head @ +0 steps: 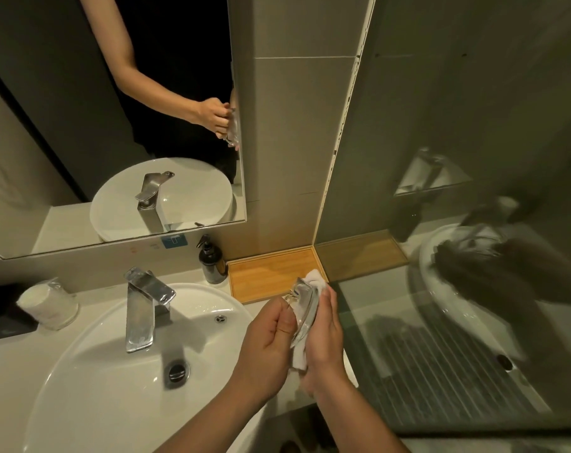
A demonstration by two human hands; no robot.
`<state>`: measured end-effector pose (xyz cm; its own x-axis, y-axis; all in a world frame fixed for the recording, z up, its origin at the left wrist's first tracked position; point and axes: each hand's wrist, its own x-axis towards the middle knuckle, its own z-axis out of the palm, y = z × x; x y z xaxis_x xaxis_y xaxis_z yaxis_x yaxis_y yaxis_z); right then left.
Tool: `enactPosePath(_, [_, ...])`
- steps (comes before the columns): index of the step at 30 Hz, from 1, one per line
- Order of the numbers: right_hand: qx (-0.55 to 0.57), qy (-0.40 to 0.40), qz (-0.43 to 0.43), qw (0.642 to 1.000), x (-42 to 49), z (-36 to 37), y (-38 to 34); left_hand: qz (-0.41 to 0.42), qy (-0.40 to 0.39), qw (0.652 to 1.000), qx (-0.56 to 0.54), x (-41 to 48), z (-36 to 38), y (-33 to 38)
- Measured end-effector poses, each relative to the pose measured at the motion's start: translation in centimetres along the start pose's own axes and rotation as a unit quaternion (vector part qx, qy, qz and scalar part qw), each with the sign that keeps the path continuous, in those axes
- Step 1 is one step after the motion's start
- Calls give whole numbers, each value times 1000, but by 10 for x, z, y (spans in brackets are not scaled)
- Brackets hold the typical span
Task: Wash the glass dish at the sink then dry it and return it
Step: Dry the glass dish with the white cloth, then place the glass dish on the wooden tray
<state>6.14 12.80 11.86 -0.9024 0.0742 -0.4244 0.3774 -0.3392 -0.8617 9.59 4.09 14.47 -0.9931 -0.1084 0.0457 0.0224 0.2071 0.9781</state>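
Observation:
A clear glass dish (305,310) stands on edge between my two hands, just right of the white sink (114,371). My left hand (266,344) grips the dish's left face with thumb and fingers. My right hand (325,341) presses a white cloth (313,277) against the dish's other face; the cloth shows above my fingers and below the dish. The chrome tap (145,305) stands at the sink's back and no water runs from it.
A wooden tray (264,273) lies on the counter behind my hands, in the corner. A dark soap pump bottle (211,261) stands left of it. Wrapped cups (49,304) sit at the far left. A glass shower screen (441,223) closes off the right. A mirror hangs above.

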Motion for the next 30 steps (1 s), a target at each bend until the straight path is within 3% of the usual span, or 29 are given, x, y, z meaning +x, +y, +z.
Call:
enactPosePath(5, [-75,-55,127,987,23,-25,-14,34,-24,999,23,5,-7,-11])
enactPosePath(7, [-117,-88,136,980,33,-38,-14,47,-27,997,47,7,-11,-19])
enactPosePath(9, [-221,-90,84,968,48,-51,2,63,-32,993,90,8,-14,-29])
enactPosePath(11, [-391,-77,-25,917,67,-66,35,89,-37,986,139,10,-17,-39])
enactPosePath(13, [-539,-67,-99,834,83,-82,73,113,-50,976,178,12,-20,-48])
enactPosePath(14, [-583,-73,-112,801,90,-91,90,122,-58,971,196,13,-21,-52])
enactPosePath(17, [-637,-111,-75,760,100,-107,123,139,-74,954,254,16,-25,-65])
enactPosePath(19, [-722,-145,-93,671,105,-113,128,149,-82,942,289,18,-28,-73])
enactPosePath(20, [-738,-155,-101,649,106,-112,124,155,-86,936,305,19,-30,-76])
enactPosePath(21, [-729,-153,-98,660,105,-108,117,160,-91,929,320,19,-31,-79])
enactPosePath(22, [-699,-143,-95,694,104,-103,106,164,-95,923,334,19,-32,-81])
enactPosePath(25, [-409,-96,-39,907,87,-69,47,187,-103,903,373,22,-34,-85])
enactPosePath(26, [-322,-100,-9,941,81,-58,26,201,-104,894,387,24,-34,-85])
enactPosePath(27, [-291,-122,4,949,75,-51,7,215,-103,885,399,26,-34,-85])
enactPosePath(30, [-335,-183,-7,924,60,-39,-22,251,-103,873,405,32,-31,-82])
